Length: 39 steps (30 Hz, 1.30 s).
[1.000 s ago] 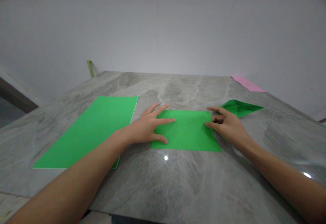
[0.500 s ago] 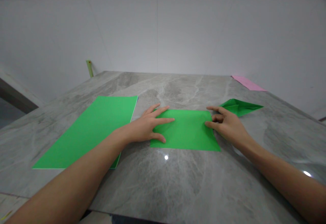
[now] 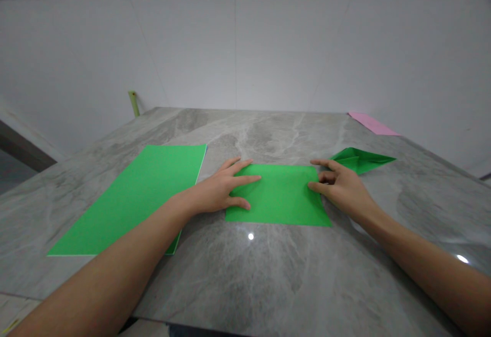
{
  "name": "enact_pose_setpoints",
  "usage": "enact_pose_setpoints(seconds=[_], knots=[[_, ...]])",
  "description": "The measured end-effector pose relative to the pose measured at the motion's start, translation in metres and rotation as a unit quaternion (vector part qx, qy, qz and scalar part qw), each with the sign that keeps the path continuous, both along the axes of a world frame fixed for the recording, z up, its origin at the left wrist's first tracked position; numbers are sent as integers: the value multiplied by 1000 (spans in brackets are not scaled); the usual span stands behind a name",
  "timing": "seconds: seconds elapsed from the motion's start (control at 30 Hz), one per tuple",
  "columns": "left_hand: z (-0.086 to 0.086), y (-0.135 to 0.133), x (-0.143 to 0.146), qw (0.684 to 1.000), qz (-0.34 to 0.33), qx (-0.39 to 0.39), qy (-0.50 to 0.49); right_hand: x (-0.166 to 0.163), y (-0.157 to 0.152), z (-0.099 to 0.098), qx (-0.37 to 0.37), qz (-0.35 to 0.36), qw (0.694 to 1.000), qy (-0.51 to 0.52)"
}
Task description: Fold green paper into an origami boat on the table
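A green sheet of paper [image 3: 282, 196], roughly rectangular, lies in the middle of the table. On its left end my left hand [image 3: 220, 188] rests open, fingers spread and thumb near the front edge. My right hand [image 3: 339, 186] is at the sheet's right edge. Its thumb lies over the paper, the index finger points out along the far corner, and the other fingers are curled at the edge, gripping the paper. Just beyond the right hand lies a folded green paper piece [image 3: 355, 159] with pointed ends, partly hidden by that hand.
A stack of larger green paper [image 3: 141, 194] lies at the left, partly under my left forearm. Pink paper [image 3: 374, 124] lies at the far right corner of the grey marbled table [image 3: 264, 270]. Behind stands a white wall [image 3: 287, 50], with a light-green strip [image 3: 134, 103] at the left.
The view has shifted very slightly. My left thumb has moved a little up on the sheet; the right hand and the papers look the same.
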<state>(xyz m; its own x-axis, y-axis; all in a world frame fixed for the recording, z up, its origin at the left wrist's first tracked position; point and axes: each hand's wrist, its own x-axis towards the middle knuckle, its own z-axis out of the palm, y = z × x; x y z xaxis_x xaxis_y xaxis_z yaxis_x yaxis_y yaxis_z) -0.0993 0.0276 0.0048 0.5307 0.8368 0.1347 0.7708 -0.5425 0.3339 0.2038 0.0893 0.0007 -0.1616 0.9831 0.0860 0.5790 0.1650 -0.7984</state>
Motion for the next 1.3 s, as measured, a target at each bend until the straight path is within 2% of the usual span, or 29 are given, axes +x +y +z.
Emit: enact_pose_setpoints(seconds=[0.47, 0.53, 0.63, 0.7, 0.77, 1.03, 1.3], knots=[[-12, 6, -1, 998, 4, 63, -23, -4, -4, 6, -16, -5, 1000, 4], [-11, 6, 2, 995, 46, 82, -31, -4, -4, 6, -14, -5, 1000, 1], [-8, 6, 5, 975, 187, 104, -63, -3, -3, 5, -12, -3, 1000, 0], [-4, 8, 5, 955, 266, 88, -93, -2, -2, 3, -7, 1, 1000, 1], [-1, 9, 5, 945, 297, 51, -126, -1, -1, 2, -3, 4, 1000, 0], [5, 10, 6, 942, 279, -45, -184, -1, -1, 1, -3, 0, 1000, 2], [2, 13, 3, 944, 266, -52, -187, 0, 0, 0, 5, 0, 1000, -13]])
